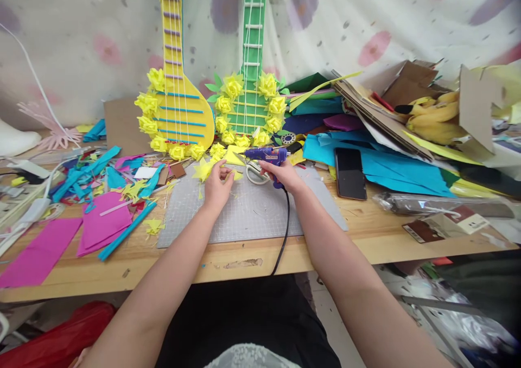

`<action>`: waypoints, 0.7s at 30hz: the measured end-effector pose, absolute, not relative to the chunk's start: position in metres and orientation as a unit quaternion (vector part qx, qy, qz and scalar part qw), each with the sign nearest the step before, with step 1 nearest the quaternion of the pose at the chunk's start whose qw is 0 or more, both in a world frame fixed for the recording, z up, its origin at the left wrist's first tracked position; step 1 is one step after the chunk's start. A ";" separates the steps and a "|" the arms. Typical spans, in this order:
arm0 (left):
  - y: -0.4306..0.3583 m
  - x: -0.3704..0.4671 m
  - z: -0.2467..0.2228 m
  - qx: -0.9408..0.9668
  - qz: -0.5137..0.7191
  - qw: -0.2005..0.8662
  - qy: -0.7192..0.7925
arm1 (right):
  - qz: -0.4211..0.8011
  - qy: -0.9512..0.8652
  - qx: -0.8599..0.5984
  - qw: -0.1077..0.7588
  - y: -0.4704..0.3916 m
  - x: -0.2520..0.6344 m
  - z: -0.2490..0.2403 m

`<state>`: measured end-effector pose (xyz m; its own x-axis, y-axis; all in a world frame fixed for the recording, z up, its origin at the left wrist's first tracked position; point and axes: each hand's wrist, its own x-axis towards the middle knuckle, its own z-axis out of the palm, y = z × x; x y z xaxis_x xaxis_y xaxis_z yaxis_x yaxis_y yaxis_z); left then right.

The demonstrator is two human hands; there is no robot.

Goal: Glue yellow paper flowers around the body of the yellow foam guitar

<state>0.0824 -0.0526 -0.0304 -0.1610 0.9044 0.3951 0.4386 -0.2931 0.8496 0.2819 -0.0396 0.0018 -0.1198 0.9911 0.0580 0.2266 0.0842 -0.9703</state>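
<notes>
My right hand (pixel 283 174) is wrapped round a purple hot glue gun (pixel 264 154), its nozzle pointing left and its black cord hanging over the table edge. Left of it, my left hand (pixel 218 186) is closed in a pinch on a small yellow paper piece (pixel 236 175), mostly hidden by the fingers. A pointed yellow paper shape (pixel 202 170) lies behind the left hand. White-handled scissors (pixel 256 179) rest on the grey cutting mat (pixel 252 221), below the glue gun. Behind stand a yellow guitar-shaped craft (pixel 187 115) and a green one (pixel 251 99), both edged with yellow paper flowers.
Magenta paper sheets (pixel 106 221) and turquoise scraps (pixel 85 172) cover the left side. At the right lie a black phone (pixel 350 173), blue paper (pixel 399 167), and piled cardboard (pixel 382 107). A cable with a white plug (pixel 35 211) runs along the far left.
</notes>
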 end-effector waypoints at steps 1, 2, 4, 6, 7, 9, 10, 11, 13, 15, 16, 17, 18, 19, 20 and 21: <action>-0.052 0.082 -0.032 0.598 0.535 0.230 0.551 | 0.468 -0.618 -0.491 0.398 -0.043 0.285 0.007; -0.051 0.082 -0.034 0.590 0.542 0.233 0.551 | 0.478 -0.629 -0.486 0.374 -0.046 0.288 0.012; -0.050 0.081 -0.036 0.578 0.554 0.229 0.554 | 0.481 -0.638 -0.495 0.342 -0.050 0.291 0.019; -0.049 0.080 -0.036 0.573 0.558 0.224 0.556 | 0.475 -0.637 -0.511 0.329 -0.052 0.292 0.021; -0.049 0.080 -0.036 0.572 0.559 0.223 0.558 | 0.472 -0.636 -0.516 0.326 -0.052 0.291 0.021; -0.050 0.080 -0.036 0.569 0.559 0.224 0.561 | 0.465 -0.638 -0.525 0.319 -0.050 0.289 0.018; -0.050 0.080 -0.035 0.568 0.559 0.224 0.561 | 0.461 -0.640 -0.527 0.317 -0.049 0.288 0.016; -0.051 0.081 -0.035 0.568 0.559 0.225 0.561 | 0.456 -0.642 -0.528 0.316 -0.048 0.287 0.014; -0.051 0.081 -0.034 0.571 0.557 0.227 0.559 | 0.451 -0.644 -0.529 0.319 -0.046 0.286 0.012; -0.052 0.081 -0.034 0.575 0.553 0.229 0.557 | 0.454 -0.640 -0.530 0.322 -0.046 0.285 0.011; -0.052 0.081 -0.033 0.578 0.550 0.230 0.557 | 0.457 -0.638 -0.531 0.321 -0.046 0.285 0.012; -0.052 0.081 -0.033 0.580 0.547 0.230 0.558 | 0.461 -0.634 -0.533 0.318 -0.046 0.285 0.012; -0.052 0.081 -0.033 0.582 0.544 0.229 0.559 | 0.464 -0.631 -0.536 0.316 -0.046 0.285 0.012; -0.053 0.081 -0.033 0.585 0.542 0.229 0.559 | 0.466 -0.628 -0.538 0.315 -0.046 0.285 0.012; -0.053 0.081 -0.032 0.586 0.540 0.229 0.559 | 0.467 -0.627 -0.538 0.316 -0.046 0.285 0.011; -0.053 0.081 -0.032 0.588 0.538 0.229 0.558 | 0.467 -0.627 -0.536 0.318 -0.046 0.285 0.010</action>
<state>0.0811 -0.0531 -0.0318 -0.2036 0.9034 0.3775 0.4103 -0.2713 0.8707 0.2854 -0.0456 0.0103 -0.2228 0.9696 -0.1014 0.3753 -0.0107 -0.9268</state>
